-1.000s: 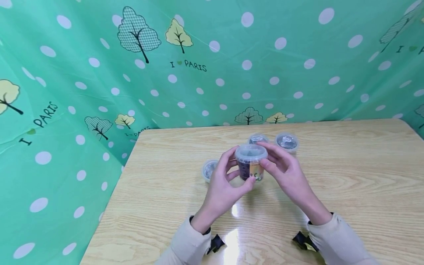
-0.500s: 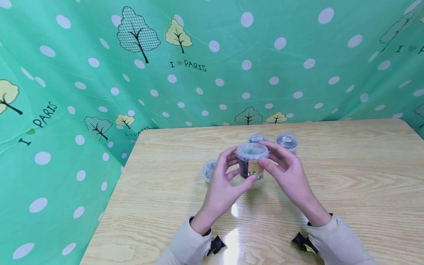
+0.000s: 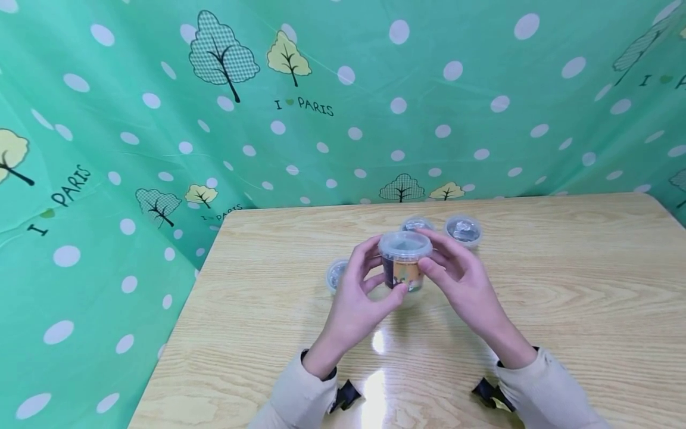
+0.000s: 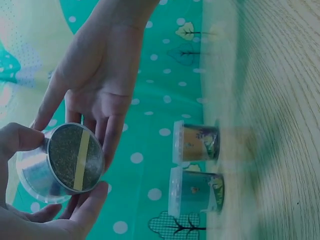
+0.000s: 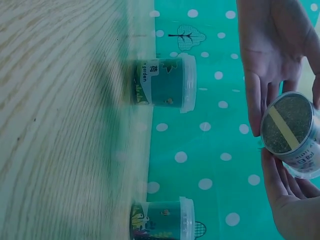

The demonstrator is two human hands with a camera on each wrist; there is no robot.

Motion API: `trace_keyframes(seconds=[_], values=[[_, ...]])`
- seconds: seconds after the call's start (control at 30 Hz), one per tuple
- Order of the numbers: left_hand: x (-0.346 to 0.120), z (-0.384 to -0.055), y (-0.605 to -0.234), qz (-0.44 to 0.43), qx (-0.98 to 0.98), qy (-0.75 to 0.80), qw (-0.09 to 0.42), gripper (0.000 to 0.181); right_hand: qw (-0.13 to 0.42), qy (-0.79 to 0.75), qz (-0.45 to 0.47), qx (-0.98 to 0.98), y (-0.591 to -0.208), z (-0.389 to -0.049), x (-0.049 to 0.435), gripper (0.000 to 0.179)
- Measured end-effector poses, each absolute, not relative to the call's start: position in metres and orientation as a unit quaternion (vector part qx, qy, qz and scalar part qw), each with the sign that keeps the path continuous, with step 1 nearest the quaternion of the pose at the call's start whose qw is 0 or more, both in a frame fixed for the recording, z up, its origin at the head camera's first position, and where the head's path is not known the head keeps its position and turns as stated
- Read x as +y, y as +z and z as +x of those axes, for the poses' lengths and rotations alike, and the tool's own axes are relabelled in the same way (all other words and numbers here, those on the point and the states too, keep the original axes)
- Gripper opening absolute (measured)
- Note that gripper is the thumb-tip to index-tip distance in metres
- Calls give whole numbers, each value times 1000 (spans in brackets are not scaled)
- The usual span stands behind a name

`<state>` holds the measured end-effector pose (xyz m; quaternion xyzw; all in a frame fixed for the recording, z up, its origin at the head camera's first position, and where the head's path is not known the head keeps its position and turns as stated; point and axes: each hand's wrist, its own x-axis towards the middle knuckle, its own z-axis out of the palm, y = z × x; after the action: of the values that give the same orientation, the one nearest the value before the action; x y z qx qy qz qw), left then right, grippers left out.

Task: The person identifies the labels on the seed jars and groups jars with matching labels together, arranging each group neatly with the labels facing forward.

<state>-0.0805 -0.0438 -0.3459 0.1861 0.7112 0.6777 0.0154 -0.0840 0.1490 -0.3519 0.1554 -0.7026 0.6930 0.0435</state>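
Note:
Both hands hold a small clear plastic tub [image 3: 404,271] with a translucent lid up off the table. My left hand [image 3: 360,298] curls round its left side, thumb low on the front. On the opposite side my right hand [image 3: 465,277] grips it, thumb just below the lid rim. An orange and dark label wraps the wall. Seen from below in the left wrist view, the tub's base [image 4: 67,157] shows dark, grainy contents behind the clear plastic, crossed by a pale yellow strip.
Three similar lidded tubs stand on the wooden table [image 3: 257,333]: a left tub [image 3: 336,275] partly behind my left hand, a back tub [image 3: 417,224] and a back-right tub [image 3: 464,230]. A green dotted cloth [image 3: 343,149] hangs behind the table.
Between the fingers the tub has turned, so more of the orange label and less of the dark part faces the head camera. The left hand has shifted slightly left.

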Motion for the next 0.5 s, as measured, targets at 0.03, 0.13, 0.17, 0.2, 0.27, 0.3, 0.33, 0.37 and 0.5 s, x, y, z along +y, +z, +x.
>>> trace_keyframes(seconds=[0.03,0.13,0.17,0.2,0.27,0.3,0.33,0.37,0.5], values=[[-44,-81,-346,187,712,677,13,74,46,696,154,-700,-352,-84,149,46],[-42,-80,-345,185,719,670,2,77,51,698,146,-699,-352,-84,148,46],[-42,-79,-345,184,722,667,-3,78,52,699,144,-698,-352,-84,148,46],[-41,-79,-346,183,724,665,-7,78,52,701,143,-697,-352,-84,148,46],[-41,-79,-346,181,729,660,-12,79,51,701,141,-697,-352,-84,148,46],[-40,-79,-347,179,730,659,-13,78,49,701,141,-697,-352,-85,149,46],[-40,-79,-347,177,730,660,-13,78,47,698,142,-700,-352,-85,149,46],[-40,-79,-347,175,729,661,-11,77,45,695,143,-703,-352,-85,150,45],[-42,-80,-346,176,718,673,3,75,30,677,144,-721,-351,-85,152,44]])
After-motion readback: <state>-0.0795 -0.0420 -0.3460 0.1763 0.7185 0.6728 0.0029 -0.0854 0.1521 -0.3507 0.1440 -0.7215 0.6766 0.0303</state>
